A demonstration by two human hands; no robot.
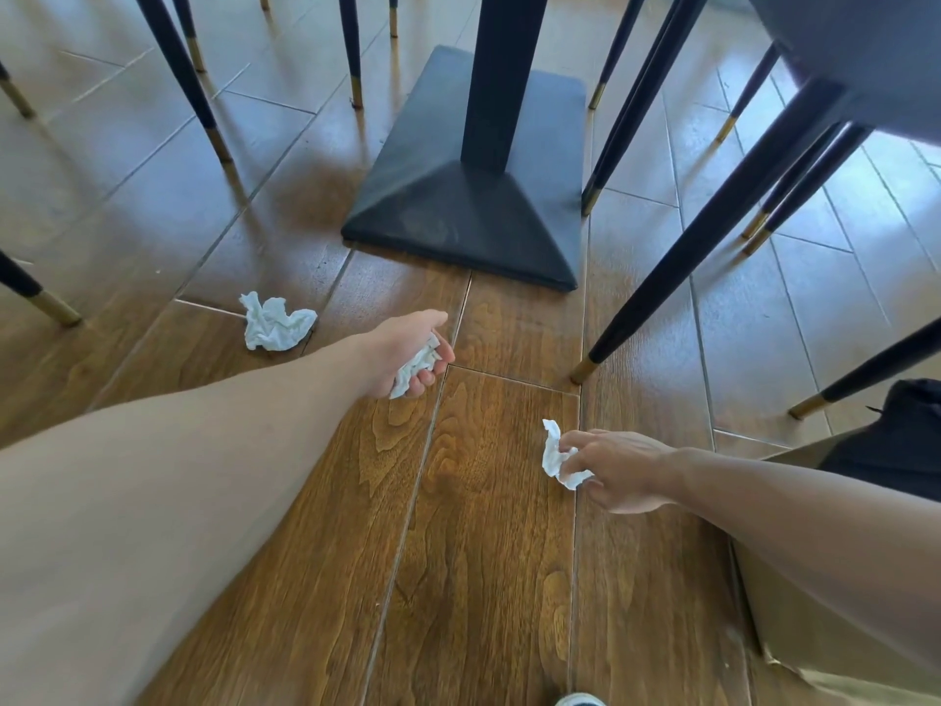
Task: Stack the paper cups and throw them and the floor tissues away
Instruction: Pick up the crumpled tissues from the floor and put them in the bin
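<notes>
- White crumpled tissue [276, 323] lies loose on the floor [483, 527], the only scrap not yet held; it sits to the left of the left hand [402, 351] and slightly farther from the camera.
- Left hand is clearly the nearer one to it; the right hand [618, 471] is well apart, across the boards on the other side.
- Left hand is curled shut round a small wad [420, 364], which pokes out between the fingers.
- Right hand pinches a second scrap [557, 456] with its fingertips, low over the floor; whether that scrap touches the boards I cannot tell.
- Loose tissue is a soft, lumpy ball with no real long axis, so any approach angle should do; it will squash easily.
- Floor is glossy wood-grain plank, brown with pale seams.
- Black table base [473, 206] is a matte shallow pyramid beyond the hands; slim dark chair legs with gold tips stand around.
- No cups or bin in view.
</notes>
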